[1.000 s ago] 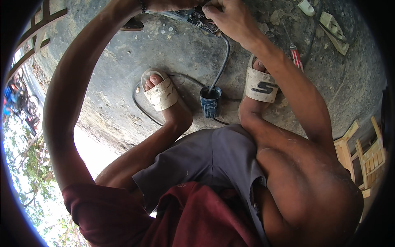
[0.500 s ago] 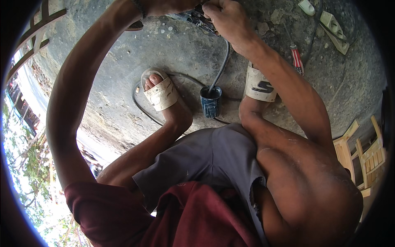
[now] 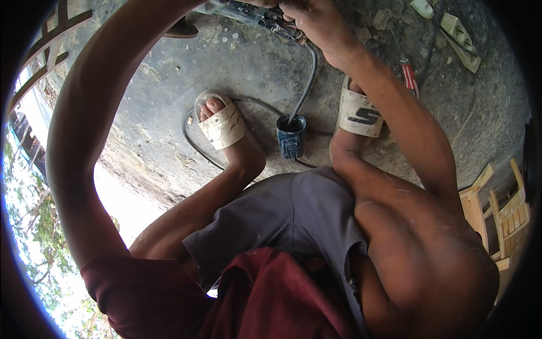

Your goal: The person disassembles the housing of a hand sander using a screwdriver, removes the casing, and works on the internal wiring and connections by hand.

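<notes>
A power tool with its inner parts bared lies at the top edge, its grey-blue body stretching left. My right hand is closed at its right part, fingers pinched together; what they pinch is hidden. Only a sliver of my left hand shows above the tool; the rest is cut off, so its grip is unclear. A dark cord leaves the tool's right end. It runs down through a blue-black cup-shaped cover, which stands between my feet.
To the right lies a screwdriver with a striped handle. Beyond it are a white socket strip and a small white piece. Wooden slatted pieces stand at the right rim, a wooden frame at the upper left.
The tool and my hands sit slightly differently in view. My left hand has gone mostly past the top edge, and more of the tool's body shows.
</notes>
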`<action>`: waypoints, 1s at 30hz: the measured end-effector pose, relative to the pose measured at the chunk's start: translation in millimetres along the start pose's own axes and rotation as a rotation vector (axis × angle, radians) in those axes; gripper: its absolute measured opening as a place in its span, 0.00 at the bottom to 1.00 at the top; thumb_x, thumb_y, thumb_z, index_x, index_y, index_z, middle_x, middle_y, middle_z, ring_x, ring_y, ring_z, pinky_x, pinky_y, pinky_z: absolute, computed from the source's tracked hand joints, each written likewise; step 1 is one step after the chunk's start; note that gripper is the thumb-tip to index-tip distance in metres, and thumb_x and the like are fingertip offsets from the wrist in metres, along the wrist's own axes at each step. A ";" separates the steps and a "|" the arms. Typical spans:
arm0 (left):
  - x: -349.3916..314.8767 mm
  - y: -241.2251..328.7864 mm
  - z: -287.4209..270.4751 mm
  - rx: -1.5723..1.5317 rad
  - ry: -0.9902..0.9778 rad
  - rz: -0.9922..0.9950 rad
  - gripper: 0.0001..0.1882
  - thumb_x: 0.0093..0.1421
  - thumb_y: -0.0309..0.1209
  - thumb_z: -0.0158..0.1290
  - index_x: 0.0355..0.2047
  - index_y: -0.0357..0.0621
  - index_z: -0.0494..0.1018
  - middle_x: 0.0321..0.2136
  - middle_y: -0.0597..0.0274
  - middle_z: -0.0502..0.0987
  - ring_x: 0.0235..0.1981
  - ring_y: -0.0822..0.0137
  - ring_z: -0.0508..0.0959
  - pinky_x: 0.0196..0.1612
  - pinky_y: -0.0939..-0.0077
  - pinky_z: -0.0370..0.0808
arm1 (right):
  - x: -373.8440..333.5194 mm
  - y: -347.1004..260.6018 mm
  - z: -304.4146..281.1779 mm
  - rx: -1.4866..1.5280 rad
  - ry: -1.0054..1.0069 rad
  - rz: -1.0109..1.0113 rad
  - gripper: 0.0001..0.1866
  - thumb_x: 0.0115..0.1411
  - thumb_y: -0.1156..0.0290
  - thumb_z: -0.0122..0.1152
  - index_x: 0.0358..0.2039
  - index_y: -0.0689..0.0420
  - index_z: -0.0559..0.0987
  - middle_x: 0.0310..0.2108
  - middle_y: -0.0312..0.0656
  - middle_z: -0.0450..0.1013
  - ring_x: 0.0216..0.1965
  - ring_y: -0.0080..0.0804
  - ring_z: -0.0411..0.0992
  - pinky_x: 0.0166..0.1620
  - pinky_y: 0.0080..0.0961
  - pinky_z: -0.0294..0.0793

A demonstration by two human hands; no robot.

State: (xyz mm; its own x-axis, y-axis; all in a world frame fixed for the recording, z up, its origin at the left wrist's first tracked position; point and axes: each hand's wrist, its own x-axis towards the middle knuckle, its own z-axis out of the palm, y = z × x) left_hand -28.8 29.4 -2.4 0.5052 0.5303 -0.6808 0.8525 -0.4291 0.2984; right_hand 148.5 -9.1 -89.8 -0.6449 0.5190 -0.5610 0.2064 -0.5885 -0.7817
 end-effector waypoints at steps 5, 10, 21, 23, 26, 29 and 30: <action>8.3 9.5 -10.6 0.022 -0.075 0.026 0.09 0.57 0.29 0.55 0.31 0.37 0.82 0.28 0.45 0.82 0.32 0.49 0.83 0.35 0.55 0.80 | -3.1 -9.4 -13.7 -0.301 -0.011 -0.042 0.14 0.68 0.64 0.58 0.32 0.62 0.80 0.23 0.30 0.72 0.23 0.17 0.67 0.26 0.22 0.67; 26.0 6.8 31.7 0.200 0.169 0.090 0.09 0.58 0.33 0.56 0.30 0.43 0.83 0.30 0.52 0.84 0.36 0.52 0.85 0.37 0.57 0.81 | -3.8 -8.9 -34.9 -0.431 -0.055 -0.131 0.14 0.67 0.65 0.60 0.35 0.66 0.80 0.25 0.35 0.77 0.27 0.21 0.72 0.31 0.25 0.71; 22.0 -1.5 66.7 0.389 0.431 0.329 0.16 0.62 0.49 0.53 0.30 0.52 0.79 0.32 0.64 0.79 0.37 0.61 0.81 0.41 0.64 0.77 | -15.8 -13.4 -41.0 -0.462 -0.023 -0.009 0.13 0.67 0.65 0.60 0.37 0.63 0.82 0.28 0.36 0.78 0.30 0.21 0.73 0.35 0.23 0.73; 28.2 -12.9 64.1 0.442 0.550 0.552 0.15 0.61 0.48 0.53 0.31 0.53 0.78 0.35 0.64 0.78 0.41 0.63 0.79 0.45 0.66 0.75 | -15.8 -5.1 -49.6 -0.449 -0.012 -0.037 0.13 0.67 0.65 0.59 0.37 0.63 0.82 0.28 0.36 0.78 0.30 0.20 0.73 0.35 0.23 0.73; 25.2 -12.1 59.0 0.613 0.459 0.541 0.14 0.61 0.46 0.54 0.31 0.51 0.77 0.38 0.64 0.77 0.43 0.64 0.77 0.47 0.66 0.74 | -18.6 -9.2 -50.7 -0.457 0.008 -0.024 0.13 0.67 0.65 0.59 0.37 0.63 0.82 0.28 0.36 0.78 0.30 0.21 0.73 0.35 0.23 0.73; 10.6 -12.6 48.0 0.558 0.352 0.432 0.12 0.60 0.42 0.55 0.32 0.47 0.77 0.36 0.61 0.77 0.43 0.60 0.78 0.47 0.62 0.75 | -17.5 -6.7 -48.2 -0.424 -0.007 -0.066 0.12 0.67 0.65 0.59 0.38 0.63 0.82 0.29 0.36 0.79 0.30 0.21 0.74 0.35 0.23 0.74; 4.0 -13.9 43.6 0.396 0.307 0.357 0.12 0.60 0.40 0.55 0.33 0.45 0.77 0.37 0.59 0.78 0.43 0.58 0.78 0.47 0.60 0.75 | -16.6 -5.0 -47.0 -0.402 -0.021 -0.095 0.12 0.67 0.65 0.59 0.38 0.63 0.82 0.29 0.36 0.79 0.30 0.21 0.74 0.35 0.23 0.74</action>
State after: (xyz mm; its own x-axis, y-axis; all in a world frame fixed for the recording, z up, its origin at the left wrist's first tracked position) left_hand -44.4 5.6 -38.4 0.8160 0.4647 -0.3437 0.5388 -0.8269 0.1611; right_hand 192.8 14.3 -89.4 -0.6892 0.5438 -0.4788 0.4132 -0.2478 -0.8762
